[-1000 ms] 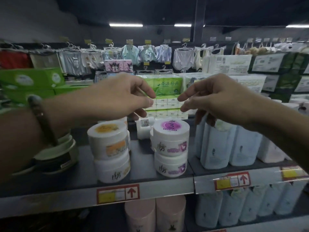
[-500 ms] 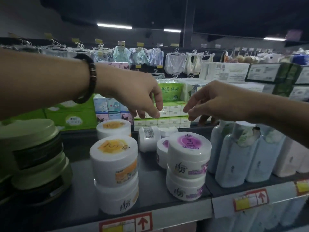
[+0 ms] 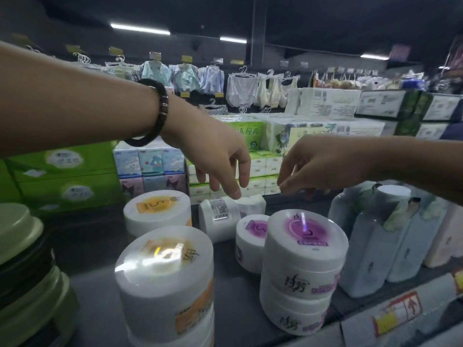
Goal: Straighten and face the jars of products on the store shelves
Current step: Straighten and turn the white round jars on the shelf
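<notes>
dim-lit grey shelf (image 3: 97, 289), strip lights (image 3: 140, 29) overhead

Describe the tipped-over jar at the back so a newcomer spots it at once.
On the grey shelf, go to the back row of white jars. Between the rear orange-lidded jar and the low purple-lidded jar, below the left hand, is the tipped jar. Only it shows a barcode sticker instead of a coloured lid.

Dim store interior lit by ceiling tube lights (image 3: 140, 29). Glare spots shine on the jar lids (image 3: 164, 254). Edges bend with wide-angle distortion, and the near foreground looks soft and blurred.
</notes>
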`<state>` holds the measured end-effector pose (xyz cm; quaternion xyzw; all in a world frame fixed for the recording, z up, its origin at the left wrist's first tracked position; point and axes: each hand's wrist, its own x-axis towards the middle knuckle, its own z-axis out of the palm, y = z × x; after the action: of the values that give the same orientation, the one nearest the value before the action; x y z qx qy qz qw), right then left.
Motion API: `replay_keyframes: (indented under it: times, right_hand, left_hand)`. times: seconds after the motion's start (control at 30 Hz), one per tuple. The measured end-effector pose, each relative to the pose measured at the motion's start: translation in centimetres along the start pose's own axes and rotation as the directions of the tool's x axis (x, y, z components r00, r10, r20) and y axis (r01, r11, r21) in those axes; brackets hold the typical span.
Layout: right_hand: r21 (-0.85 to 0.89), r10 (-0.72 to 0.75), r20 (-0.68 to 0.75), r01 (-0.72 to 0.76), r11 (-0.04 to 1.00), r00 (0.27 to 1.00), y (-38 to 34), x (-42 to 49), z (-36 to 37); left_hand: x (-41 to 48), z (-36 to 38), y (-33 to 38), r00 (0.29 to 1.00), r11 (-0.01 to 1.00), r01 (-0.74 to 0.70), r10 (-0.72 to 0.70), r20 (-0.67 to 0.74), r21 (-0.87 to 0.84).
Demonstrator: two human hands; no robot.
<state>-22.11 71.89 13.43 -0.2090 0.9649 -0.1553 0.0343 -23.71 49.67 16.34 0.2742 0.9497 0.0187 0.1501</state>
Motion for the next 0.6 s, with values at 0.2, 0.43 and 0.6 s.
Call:
replay_keyframes:
  times: [0.2,0.43,0.6]
  right_hand:
    - [-0.199,0.073,0.09,-0.053,0.978,0.993,0.4,2.0,0.7]
    - [-0.249,0.156,0.245,-0.093,0.964,0.957,0.3,3.7,1.8]
    - [-0.209,0.184,0.346,-0.116,0.971,0.92,0.6,4.6,2.8]
  left_hand:
    - [3.2,0.8,-0.7,0.995,0.997,-0.07,0.068,0.067,0.028]
    - [5.5,2.6,-1.7,0.988,0.988,-0.146,0.143,0.06,0.055]
    - [6.5,4.2,-2.2,0.981,0.981,-0.192,0.192,0.004,0.032]
